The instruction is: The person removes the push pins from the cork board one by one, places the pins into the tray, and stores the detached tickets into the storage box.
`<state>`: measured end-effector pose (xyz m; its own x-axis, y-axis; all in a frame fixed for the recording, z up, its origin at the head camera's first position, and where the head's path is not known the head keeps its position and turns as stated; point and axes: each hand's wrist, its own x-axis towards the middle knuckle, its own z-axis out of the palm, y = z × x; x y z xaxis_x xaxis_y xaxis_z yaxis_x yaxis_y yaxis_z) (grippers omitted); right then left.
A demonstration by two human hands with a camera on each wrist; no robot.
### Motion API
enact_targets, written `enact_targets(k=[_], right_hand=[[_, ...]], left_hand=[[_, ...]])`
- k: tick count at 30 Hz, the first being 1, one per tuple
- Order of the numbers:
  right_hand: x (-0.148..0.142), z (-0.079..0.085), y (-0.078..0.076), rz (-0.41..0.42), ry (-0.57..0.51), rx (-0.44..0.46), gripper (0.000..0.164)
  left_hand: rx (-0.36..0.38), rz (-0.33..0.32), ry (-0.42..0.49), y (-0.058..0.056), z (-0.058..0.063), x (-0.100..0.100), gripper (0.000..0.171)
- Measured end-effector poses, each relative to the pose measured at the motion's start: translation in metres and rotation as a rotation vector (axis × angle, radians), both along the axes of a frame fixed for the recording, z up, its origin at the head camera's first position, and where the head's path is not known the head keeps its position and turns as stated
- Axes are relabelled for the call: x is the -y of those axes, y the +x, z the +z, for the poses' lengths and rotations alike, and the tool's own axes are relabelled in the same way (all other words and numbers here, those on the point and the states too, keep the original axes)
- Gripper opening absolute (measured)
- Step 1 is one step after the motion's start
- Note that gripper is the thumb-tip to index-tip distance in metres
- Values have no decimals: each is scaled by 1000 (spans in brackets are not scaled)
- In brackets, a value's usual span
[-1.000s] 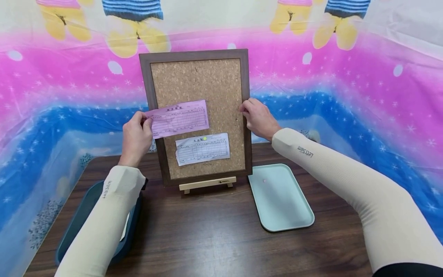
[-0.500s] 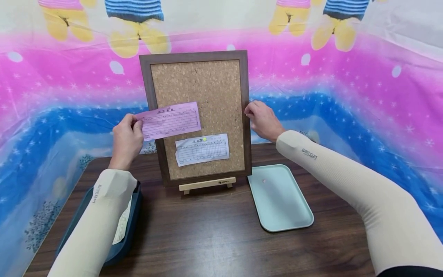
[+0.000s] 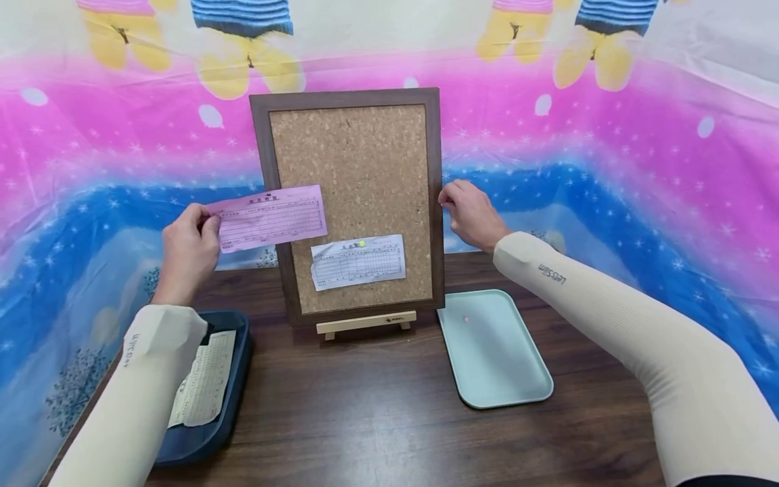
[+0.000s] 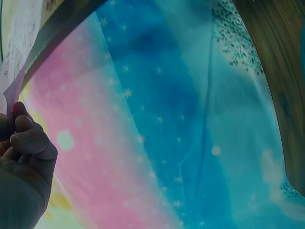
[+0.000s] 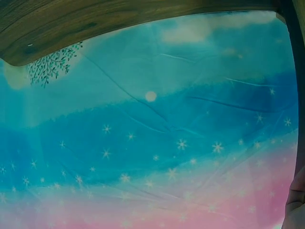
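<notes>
My left hand [image 3: 191, 247] pinches the left end of a pink printed form slip [image 3: 274, 218], which stretches across the left edge of a framed cork board [image 3: 359, 162]. In the left wrist view, the slip's corner sits between thumb and fingers. Lower on the board hangs a white form slip [image 3: 359, 264], with a yellow-green pushpin [image 3: 362, 243] at its top. My right hand [image 3: 475, 215] is at the board's right side, its fingers curled and fingertips together by the frame's edge. I cannot tell whether something small is between them.
The board leans on a small wooden easel [image 3: 365, 325]. At its right lies a light green tray [image 3: 502, 352] with a tiny pink thing [image 3: 466, 318] on it. A dark blue tray [image 3: 234, 399] at the left holds paper slips [image 3: 207, 379], partly under my left sleeve. Patterned cloth [image 3: 608, 135] hangs behind.
My left hand has drawn the pink slip leftward, partly off the board. My right hand has shifted right, from over the board's right edge to beside it. The blue tray shows more.
</notes>
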<state>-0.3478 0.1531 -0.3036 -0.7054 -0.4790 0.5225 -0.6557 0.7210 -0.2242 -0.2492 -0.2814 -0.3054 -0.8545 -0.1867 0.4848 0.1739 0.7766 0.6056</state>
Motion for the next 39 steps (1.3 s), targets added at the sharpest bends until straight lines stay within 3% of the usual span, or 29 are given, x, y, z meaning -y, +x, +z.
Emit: enact_targets(k=[10,16,24,33,39], right_hand=[[-2,0,-1,-7,-10,-10,10],[-4,-1,0,-16,-13,15,12],[-12,-15,4,-51,-22,84,12],[-20,-30,3,-60,-16,84,13],[-25,-39,7,-85,1,128,14]], left_hand=[[44,-7,-23,10,0,24,36],[28,17,-78,23,3,37,35],[29,43,-110,40,-3,53,34],[36,109,-154,57,-12,70,30],[96,128,-179,66,-15,79,34]])
